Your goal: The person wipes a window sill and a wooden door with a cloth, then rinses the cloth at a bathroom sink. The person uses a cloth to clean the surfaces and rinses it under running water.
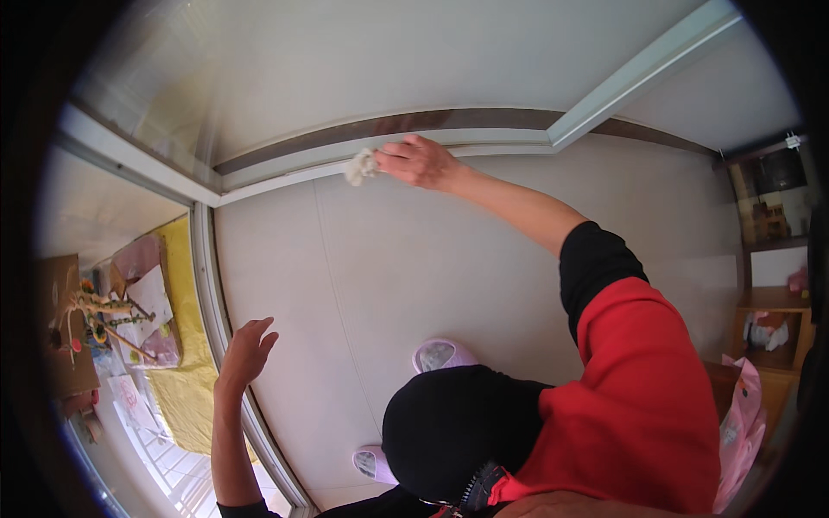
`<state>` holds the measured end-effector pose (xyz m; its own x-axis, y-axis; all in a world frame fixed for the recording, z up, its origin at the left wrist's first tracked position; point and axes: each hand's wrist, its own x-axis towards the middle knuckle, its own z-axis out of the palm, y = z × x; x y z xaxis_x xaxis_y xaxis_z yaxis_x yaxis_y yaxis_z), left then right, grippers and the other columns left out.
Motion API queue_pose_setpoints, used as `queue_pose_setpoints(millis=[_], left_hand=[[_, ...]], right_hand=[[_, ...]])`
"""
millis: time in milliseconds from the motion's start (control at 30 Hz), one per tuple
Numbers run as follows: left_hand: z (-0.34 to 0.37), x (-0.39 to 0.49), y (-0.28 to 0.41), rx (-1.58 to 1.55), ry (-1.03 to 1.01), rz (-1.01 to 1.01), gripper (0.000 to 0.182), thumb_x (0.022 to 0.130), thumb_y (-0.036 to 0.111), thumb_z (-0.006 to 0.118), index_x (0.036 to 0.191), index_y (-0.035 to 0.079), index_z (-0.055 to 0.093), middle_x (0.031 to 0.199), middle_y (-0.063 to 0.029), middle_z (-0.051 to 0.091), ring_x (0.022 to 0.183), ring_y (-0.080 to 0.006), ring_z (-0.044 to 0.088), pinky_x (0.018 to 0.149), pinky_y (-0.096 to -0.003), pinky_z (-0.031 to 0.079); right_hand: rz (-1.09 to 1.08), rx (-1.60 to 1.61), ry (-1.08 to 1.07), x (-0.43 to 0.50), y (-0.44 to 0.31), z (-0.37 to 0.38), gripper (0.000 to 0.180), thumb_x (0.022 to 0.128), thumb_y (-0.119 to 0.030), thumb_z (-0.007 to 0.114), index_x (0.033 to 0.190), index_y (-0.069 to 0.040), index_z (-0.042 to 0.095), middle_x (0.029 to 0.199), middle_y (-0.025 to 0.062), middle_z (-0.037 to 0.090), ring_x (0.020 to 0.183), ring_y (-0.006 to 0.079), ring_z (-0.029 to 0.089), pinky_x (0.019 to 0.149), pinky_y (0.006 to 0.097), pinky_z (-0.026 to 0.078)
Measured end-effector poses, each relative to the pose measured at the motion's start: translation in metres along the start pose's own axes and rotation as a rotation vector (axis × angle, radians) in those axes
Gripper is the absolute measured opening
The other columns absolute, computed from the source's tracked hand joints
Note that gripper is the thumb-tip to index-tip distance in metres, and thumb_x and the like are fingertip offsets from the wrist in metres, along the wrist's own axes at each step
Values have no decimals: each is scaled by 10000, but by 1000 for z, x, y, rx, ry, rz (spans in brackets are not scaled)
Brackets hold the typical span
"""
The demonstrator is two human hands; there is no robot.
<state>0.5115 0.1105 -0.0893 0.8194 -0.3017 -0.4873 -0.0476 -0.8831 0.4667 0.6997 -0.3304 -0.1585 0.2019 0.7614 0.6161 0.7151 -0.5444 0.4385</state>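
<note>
My right hand (418, 163) grips a crumpled off-white cloth (361, 167) at the white bottom rail (492, 144) of a framed glass panel. Part of the cloth hangs below the rail's edge. Above it, the pane (401, 65) looks pale and reflective. My left hand (249, 349) holds nothing; its fingers are apart and slightly bent. It hovers near the white door-frame track (220, 285) on the left, and I cannot tell whether it touches it.
A white post (641, 68) rises at upper right. Yellow sheeting (184, 388), papers (146, 304) and a cardboard box (61, 285) lie beyond the left track. Wooden shelves (771, 298) and a pink bag (741, 414) stand at right. Lilac slippers (443, 355) are on the pale floor (401, 259).
</note>
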Motion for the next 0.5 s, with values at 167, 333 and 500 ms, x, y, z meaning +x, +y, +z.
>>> queue_pose_setpoints(millis=[167,333,500], left_hand=[[7,17,15,42,-45,64,354,958,195,636,1256,4,634,1207,-204,660,1113,-393,620,957,-433,494],[11,23,24,14,-86,40,370,963,201,628,1282,12,622,1249,-199,648,1145,-385,613,981,-424,491],[12,21,15,-26,-109,37,367,963,203,629,1274,8,627,1228,-204,655,1133,-383,618,969,-421,493]], right_hand=[[231,-50,-132,-110,39,-79,218,803,-110,730,1020,-97,723,1187,0,663,1098,211,596,871,348,486],[588,-130,-373,-202,71,-162,252,794,-24,694,1037,-86,717,1203,14,650,1099,255,595,910,403,489],[1066,-114,-268,-251,67,-153,280,829,1,656,1095,-86,660,1205,29,619,1073,293,580,921,403,472]])
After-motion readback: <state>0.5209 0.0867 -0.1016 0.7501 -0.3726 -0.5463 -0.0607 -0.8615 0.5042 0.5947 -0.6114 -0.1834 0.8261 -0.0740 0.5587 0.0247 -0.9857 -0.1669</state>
